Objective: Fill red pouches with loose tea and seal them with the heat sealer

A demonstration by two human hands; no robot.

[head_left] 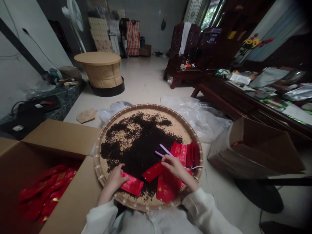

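A round woven bamboo tray (102,136) rests in front of me, covered with loose dark tea leaves (138,143). My left hand (115,178) is closed on a small red packet (132,185) at the tray's near edge. My right hand (176,169) pinches another red packet (153,171) over the leaves, and a pale purple scoop handle (163,150) sticks out just above its fingers. More flat red packets (185,154) lie stacked on the right side of the tray, and one (165,188) lies under my right wrist.
An open cardboard box (60,139) at my left holds several filled red packets (46,191). A bag-lined cardboard box (253,149) stands at the right. Clear plastic sheeting (197,113) lies behind the tray. A dark wooden table (243,100) with clutter runs along the right.
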